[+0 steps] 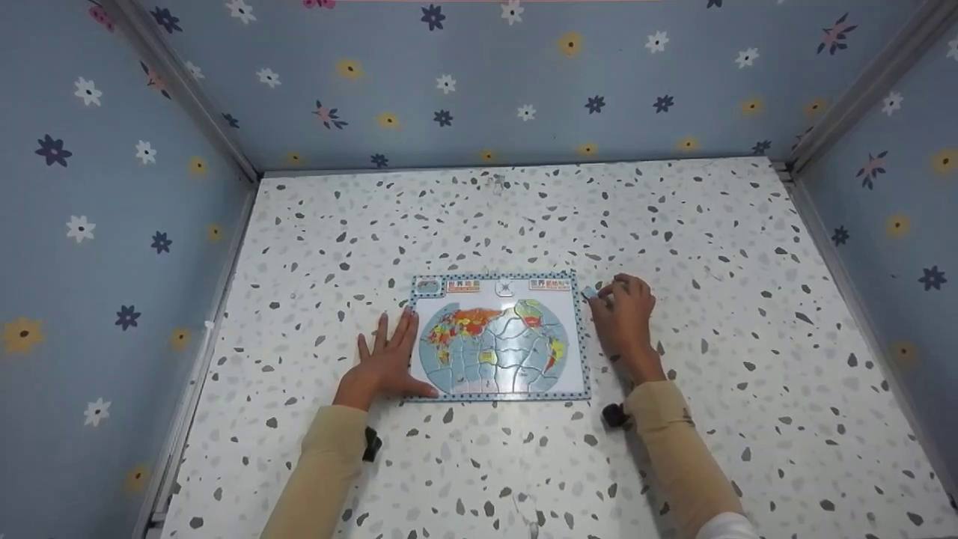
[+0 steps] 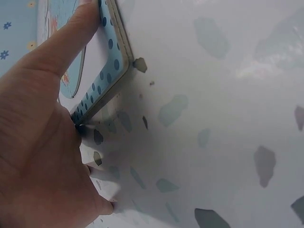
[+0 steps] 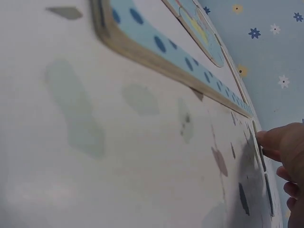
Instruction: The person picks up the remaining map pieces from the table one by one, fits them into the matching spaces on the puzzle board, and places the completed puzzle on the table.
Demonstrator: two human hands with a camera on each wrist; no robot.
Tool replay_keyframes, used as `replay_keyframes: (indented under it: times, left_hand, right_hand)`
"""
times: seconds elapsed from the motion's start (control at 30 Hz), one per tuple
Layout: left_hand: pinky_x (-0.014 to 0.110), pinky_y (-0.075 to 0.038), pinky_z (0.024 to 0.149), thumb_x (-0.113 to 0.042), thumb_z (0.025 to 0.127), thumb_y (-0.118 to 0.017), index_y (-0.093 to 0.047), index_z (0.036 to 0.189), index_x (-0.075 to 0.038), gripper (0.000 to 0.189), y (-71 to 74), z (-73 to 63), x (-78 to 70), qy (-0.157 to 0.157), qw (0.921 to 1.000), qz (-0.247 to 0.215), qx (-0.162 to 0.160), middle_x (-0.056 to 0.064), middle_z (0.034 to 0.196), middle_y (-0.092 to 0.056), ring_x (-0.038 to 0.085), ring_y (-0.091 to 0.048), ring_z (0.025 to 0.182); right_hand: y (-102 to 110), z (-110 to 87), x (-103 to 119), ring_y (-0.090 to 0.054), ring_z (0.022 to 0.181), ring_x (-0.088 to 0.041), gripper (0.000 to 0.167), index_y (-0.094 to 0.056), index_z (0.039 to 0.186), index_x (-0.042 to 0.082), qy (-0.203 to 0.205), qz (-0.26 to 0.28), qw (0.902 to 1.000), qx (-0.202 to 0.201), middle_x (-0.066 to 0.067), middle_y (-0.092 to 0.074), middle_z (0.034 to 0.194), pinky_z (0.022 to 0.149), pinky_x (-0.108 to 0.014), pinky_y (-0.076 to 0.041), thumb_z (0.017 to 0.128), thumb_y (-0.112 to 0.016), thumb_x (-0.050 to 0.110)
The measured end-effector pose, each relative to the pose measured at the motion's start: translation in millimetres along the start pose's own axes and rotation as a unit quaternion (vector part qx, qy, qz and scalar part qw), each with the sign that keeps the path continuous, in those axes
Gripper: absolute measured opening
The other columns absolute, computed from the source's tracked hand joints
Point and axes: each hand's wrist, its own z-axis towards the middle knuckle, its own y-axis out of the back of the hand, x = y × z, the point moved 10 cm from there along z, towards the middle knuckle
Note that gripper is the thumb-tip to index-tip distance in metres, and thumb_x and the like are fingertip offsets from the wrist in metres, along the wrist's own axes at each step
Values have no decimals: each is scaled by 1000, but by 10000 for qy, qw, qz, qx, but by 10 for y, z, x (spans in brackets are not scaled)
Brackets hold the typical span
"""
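A world map puzzle board (image 1: 581, 352) with a blue dotted border lies flat on the table, its oval map made up of fitted pieces. My left hand (image 1: 385, 367) rests at the board's left side, fingers spread, with the thumb on the lower border near the corner. Just past the board's upper right edge, my right hand (image 1: 625, 314) pinches a small light-blue puzzle piece (image 1: 590, 293) between thumb and fingers. That piece (image 3: 259, 147) shows edge-on in the right wrist view. Beneath the curled fingers, a second thin piece (image 3: 269, 194) lies on the table, mostly hidden from the head view.
The white speckled table (image 1: 359, 232) extends all around the board. Blue flowered panels (image 1: 494, 82) rise at the back and on both sides. Dark wrist devices (image 1: 615, 415) are worn at both cuffs.
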Motion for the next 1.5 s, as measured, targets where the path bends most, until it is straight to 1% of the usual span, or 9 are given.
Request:
replay_keyframes:
  times: [0.2, 0.3, 0.47, 0.63, 0.77, 0.97, 1.07, 1.17, 1.5]
  left_hand:
    - [68, 13, 109, -68, 56, -79, 9, 154, -18, 141, -2, 12, -2, 5, 10000, -28, 50, 2, 161, 18, 35, 24, 144]
    - [69, 12, 108, -67, 57, -80, 8, 154, -17, 140, -2, 15, -6, -7, 10000, -27, 64, 3, 161, 18, 37, 24, 144]
    - [69, 12, 108, -68, 56, -80, 7, 155, -17, 140, 5, 8, -5, 7, 10000, 0, 34, 3, 161, 18, 37, 23, 144]
    - [68, 13, 108, -66, 56, -80, 7, 155, -18, 140, 13, 2, -11, 20, 10000, -64, 38, 2, 161, 17, 36, 24, 144]
    - [69, 13, 108, -66, 57, -80, 7, 155, -18, 139, 5, 10, -9, 33, 10000, -42, 49, 2, 161, 18, 37, 23, 144]
    - [69, 13, 108, -67, 56, -80, 7, 155, -19, 140, 1, 17, -5, 41, 10000, -45, 40, 2, 161, 18, 36, 24, 144]
    - [68, 13, 108, -67, 55, -80, 7, 155, -18, 141, 10, 12, -5, 14, 10000, -71, 12, 2, 161, 18, 36, 24, 144]
    - [68, 13, 109, -66, 56, -81, 7, 154, -18, 141, 13, 5, -9, -35, 10000, -87, 7, 1, 161, 18, 36, 24, 144]
    - [69, 12, 108, -66, 57, -80, 6, 155, -17, 139, 6, 6, -23, -122, 9999, -41, -39, 2, 161, 17, 36, 23, 145]
  right_hand:
    - [-26, -41, 203, -34, 133, -31, 17, -66, 93, 10, 511, -92, 9985, -199, -10, -48, 134, 112, -57, -17, 89, -67, 26]
    - [-65, -44, 327, -36, 131, -33, 18, -67, 94, 7, 712, -164, 9972, -171, -12, -49, 132, 111, -54, -21, 88, -68, 25]
    - [-154, -39, 503, -36, 130, -30, 18, -67, 94, 8, 786, -73, 9969, 6, -11, -48, 134, 110, -50, -24, 87, -69, 25]
    - [-235, -22, 669, -36, 130, -29, 18, -68, 93, 9, 989, -38, 9950, 111, -9, -49, 134, 109, -48, -26, 87, -70, 26]
    - [-282, -18, 797, -38, 128, -29, 18, -69, 91, 8, 1267, 38, 9918, 135, -10, -51, 131, 106, -48, -27, 86, -71, 25]
    - [-363, -44, 977, -41, 126, -30, 18, -69, 89, 8, 1741, 32, 9846, 141, -11, -53, 127, 103, -56, -30, 85, -72, 25]
    - [-427, -66, 1055, -40, 125, -30, 17, -68, 89, 8, 1925, -21, 9810, 242, -11, -53, 127, 103, -55, -31, 86, -71, 25]
    - [-487, -86, 1123, -39, 125, -30, 16, -68, 89, 8, 2047, -19, 9781, 362, -10, -53, 127, 103, -51, -31, 87, -70, 24]
    - [-687, -123, 1259, -41, 124, -29, 16, -65, 88, 8, 2343, -98, 9701, 634, -10, -52, 126, 105, -50, -30, 87, -70, 24]
